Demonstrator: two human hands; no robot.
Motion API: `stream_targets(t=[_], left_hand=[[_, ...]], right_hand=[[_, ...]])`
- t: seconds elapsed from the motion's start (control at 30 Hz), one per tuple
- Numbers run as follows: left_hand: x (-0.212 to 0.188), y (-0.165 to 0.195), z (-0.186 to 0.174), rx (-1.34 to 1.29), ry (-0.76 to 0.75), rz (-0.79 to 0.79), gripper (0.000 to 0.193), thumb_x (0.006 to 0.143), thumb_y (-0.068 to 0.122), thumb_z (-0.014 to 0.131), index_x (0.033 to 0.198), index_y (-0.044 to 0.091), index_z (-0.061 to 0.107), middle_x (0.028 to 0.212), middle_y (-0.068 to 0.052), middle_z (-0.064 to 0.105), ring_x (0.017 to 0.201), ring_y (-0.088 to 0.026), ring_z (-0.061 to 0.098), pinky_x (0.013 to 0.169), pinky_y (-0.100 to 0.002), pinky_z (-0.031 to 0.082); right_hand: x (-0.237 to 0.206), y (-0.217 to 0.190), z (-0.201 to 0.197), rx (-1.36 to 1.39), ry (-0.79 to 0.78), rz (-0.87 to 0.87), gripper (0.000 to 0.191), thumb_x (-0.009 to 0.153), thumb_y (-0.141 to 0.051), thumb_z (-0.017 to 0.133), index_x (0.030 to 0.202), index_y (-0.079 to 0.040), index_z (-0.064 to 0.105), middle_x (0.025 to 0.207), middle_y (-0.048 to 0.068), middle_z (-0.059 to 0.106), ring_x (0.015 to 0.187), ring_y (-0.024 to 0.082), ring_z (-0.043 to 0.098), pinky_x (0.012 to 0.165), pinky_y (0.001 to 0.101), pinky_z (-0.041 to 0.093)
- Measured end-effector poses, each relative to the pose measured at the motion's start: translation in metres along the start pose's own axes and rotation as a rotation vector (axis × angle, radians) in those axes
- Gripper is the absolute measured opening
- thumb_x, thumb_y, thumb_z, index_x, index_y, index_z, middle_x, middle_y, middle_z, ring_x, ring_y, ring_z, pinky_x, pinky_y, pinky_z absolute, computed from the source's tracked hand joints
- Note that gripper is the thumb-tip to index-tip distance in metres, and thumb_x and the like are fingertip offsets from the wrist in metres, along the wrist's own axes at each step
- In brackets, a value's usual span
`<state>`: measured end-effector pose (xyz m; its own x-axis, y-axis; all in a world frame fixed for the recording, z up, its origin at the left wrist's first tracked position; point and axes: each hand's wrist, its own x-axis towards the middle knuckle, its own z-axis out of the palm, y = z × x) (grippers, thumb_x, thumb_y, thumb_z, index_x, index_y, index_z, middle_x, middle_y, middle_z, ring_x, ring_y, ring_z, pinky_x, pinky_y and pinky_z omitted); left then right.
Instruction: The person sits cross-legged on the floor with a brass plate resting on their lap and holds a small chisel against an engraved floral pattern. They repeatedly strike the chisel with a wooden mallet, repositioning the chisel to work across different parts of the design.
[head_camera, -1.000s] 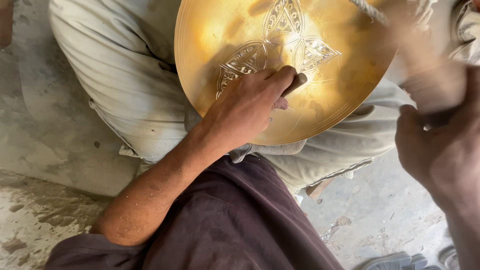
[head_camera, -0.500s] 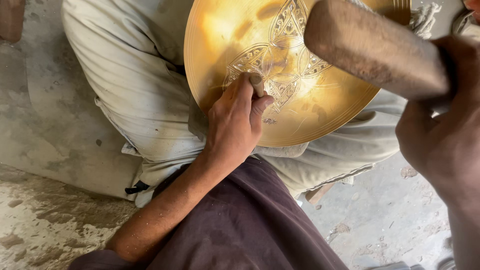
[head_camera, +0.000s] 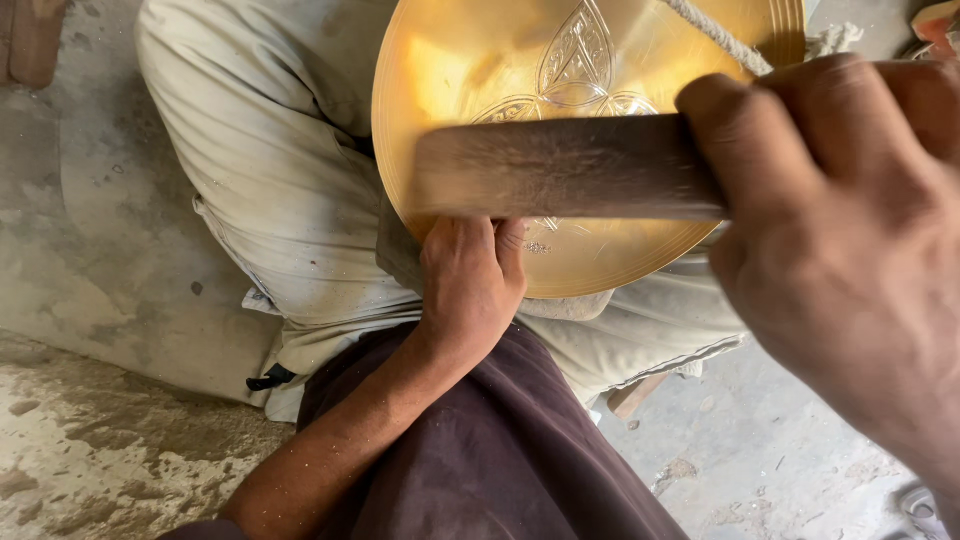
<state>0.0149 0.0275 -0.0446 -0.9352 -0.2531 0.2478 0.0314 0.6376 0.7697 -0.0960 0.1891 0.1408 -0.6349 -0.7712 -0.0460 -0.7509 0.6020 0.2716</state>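
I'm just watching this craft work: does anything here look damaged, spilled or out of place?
Nothing stands out. The brass plate looks whole, its engraving unfinished. The left hand rests at its lower edge; the right hand grips a wooden mallet.

A rough grey concrete floor (head_camera: 110, 250) is bearing a seated person's legs in pale trousers (head_camera: 270, 150); a reddish wooden block (head_camera: 35, 35) is lying at its top left corner.
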Motion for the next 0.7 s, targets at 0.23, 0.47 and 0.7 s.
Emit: stream_targets(t=[0.23, 0.47, 0.7], left_hand=[[-0.006, -0.002, 0.003, -0.090, -0.054, -0.051, 0.020, 0.104, 0.013, 0.068, 0.109, -0.003, 0.057, 0.090, -0.017, 0.062, 0.078, -0.036, 0.065, 0.068, -0.049, 0.052], [-0.001, -0.003, 0.002, -0.041, -0.103, -0.101, 0.026, 0.103, 0.016, 0.072, 0.096, 0.000, 0.053, 0.085, -0.015, 0.059, 0.074, -0.030, 0.062, 0.065, -0.045, 0.050], [0.015, 0.001, -0.007, -0.211, -0.199, -0.064, 0.028, 0.102, 0.010, 0.068, 0.119, -0.007, 0.053, 0.096, -0.018, 0.062, 0.083, -0.031, 0.068, 0.069, -0.042, 0.056]], right_hand=[[0.022, -0.009, -0.023, -0.052, -0.092, 0.010, 0.039, 0.085, -0.004, 0.076, 0.123, -0.006, 0.073, 0.101, 0.012, 0.071, 0.090, 0.024, 0.067, 0.080, 0.0338, 0.056], [0.002, -0.001, -0.007, -0.012, 0.013, 0.011, 0.024, 0.100, -0.002, 0.077, 0.123, -0.007, 0.071, 0.105, 0.010, 0.070, 0.089, 0.024, 0.068, 0.083, 0.0334, 0.057], [-0.017, 0.010, 0.010, 0.100, -0.053, 0.123, 0.032, 0.093, 0.003, 0.074, 0.124, -0.002, 0.071, 0.102, 0.015, 0.071, 0.085, 0.028, 0.069, 0.081, 0.0368, 0.058]])
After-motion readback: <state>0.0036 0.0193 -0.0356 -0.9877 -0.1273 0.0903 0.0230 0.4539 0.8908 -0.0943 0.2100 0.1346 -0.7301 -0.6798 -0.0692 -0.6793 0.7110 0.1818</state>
